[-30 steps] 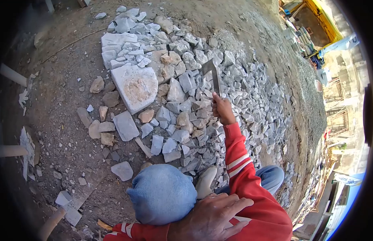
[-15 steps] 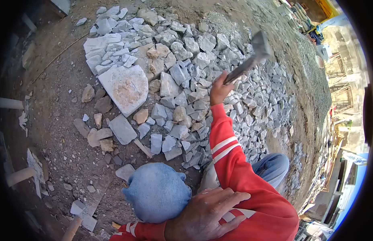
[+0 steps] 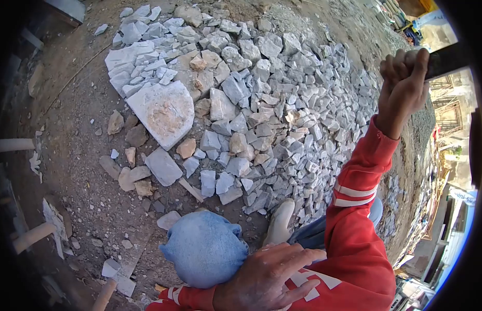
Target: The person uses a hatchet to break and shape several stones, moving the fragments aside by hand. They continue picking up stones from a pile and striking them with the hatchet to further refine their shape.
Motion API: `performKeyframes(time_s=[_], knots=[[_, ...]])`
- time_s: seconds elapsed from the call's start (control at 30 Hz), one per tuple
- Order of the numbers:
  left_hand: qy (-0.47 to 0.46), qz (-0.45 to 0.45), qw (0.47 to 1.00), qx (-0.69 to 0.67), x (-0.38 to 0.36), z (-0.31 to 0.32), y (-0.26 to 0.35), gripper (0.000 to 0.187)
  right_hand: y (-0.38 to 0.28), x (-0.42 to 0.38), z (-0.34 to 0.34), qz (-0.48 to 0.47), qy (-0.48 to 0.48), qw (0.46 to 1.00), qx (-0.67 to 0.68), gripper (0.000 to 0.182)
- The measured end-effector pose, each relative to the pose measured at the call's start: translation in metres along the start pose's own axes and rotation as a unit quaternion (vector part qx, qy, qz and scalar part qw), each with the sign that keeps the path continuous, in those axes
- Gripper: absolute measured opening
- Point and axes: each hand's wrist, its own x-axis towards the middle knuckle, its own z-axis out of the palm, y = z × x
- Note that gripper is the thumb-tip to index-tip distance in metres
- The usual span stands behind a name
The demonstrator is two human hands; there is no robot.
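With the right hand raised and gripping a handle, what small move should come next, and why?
Probably a downward swing toward the stone pile. The right hand is lifted high at the right, fist shut on a dark handle whose head is out of view. The left hand rests open on the red sleeve near the blue-clad knee, away from the rocks, so the path looks free.
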Motion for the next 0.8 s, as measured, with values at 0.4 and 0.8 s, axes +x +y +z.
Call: performKeyframes(time_s=[0.4, 0.8], knots=[[0.000, 0.019, 0.999, -0.044, -0.014, 0.006, 0.002, 0.037, 0.280, -0.200, -0.055, 0.627, 0.042, 0.778, -0.001, 0.041], [0.019, 0.051, 0.998, -0.013, -0.013, 0.003, -0.010, 0.041, -0.009, 0.011, -0.020, -0.133, 0.079, 0.969, -0.193, 0.040]])
